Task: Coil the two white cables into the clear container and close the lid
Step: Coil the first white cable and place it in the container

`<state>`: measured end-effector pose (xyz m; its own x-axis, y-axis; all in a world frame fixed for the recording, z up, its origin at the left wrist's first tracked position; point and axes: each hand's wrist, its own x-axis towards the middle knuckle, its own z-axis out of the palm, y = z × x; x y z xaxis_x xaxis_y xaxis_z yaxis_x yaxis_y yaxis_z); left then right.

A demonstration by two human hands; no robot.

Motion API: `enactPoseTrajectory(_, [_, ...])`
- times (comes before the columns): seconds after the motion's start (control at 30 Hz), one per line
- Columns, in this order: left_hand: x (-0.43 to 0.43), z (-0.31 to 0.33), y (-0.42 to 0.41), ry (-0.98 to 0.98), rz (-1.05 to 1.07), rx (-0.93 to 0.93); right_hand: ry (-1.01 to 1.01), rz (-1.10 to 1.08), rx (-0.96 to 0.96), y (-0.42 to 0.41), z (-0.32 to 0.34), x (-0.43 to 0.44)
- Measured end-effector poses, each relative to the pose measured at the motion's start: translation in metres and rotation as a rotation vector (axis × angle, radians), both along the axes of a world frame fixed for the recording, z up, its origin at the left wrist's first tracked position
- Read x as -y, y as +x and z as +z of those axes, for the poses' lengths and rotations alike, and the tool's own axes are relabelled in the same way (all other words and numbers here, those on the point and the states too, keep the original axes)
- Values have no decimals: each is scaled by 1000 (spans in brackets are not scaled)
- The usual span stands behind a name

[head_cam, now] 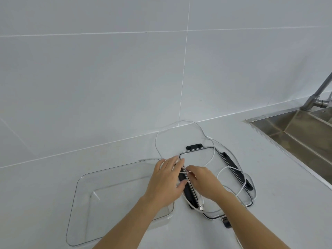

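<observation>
The clear container [86,187] lies open on the white counter at the left, with nothing visible inside. Its lid [212,150], clear with a dark rim and black latches, lies flat to the right of it. White cables [212,157] sprawl in loose loops over the lid and toward the wall; I cannot separate the two. A USB plug [202,206] rests at the lid's near edge. My left hand [167,178] is over the lid's left edge, with cable loops around its fingers. My right hand [203,182] pinches cable right beside it.
A steel sink [294,130] with a tap [316,97] is sunk into the counter at the far right. A tiled wall rises behind the counter.
</observation>
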<state>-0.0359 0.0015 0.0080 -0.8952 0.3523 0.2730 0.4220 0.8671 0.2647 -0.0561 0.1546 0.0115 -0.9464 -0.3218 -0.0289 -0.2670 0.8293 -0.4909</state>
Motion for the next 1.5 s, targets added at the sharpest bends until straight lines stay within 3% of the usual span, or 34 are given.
enactPoseTrajectory(0.3, [12, 31, -16, -52, 21, -52, -122, 140, -157, -6, 43, 5])
enactPoseTrajectory(0.47, [22, 62, -23, 114, 37, 71, -208, 94, -329, -9, 68, 13])
enactPoseTrajectory(0.73, [29, 127, -30, 569, 132, 96, -284, -127, -1043, -2, 117, 31])
enactPoseTrajectory(0.9, [34, 164, -35, 734, 215, 20, -372, -78, -1264, 9, 133, 44])
enactPoseTrajectory(1.17, [38, 209, -28, 1185, 250, 77, -579, 125, -945, 23, 139, 70])
enactPoseTrajectory(1.4, [45, 217, -14, 1531, 276, 154, -786, -88, -393, 21, 143, 88])
enactPoseTrajectory(1.5, [54, 217, -8, 1610, 304, 153, -733, -65, -403, 23, 143, 88])
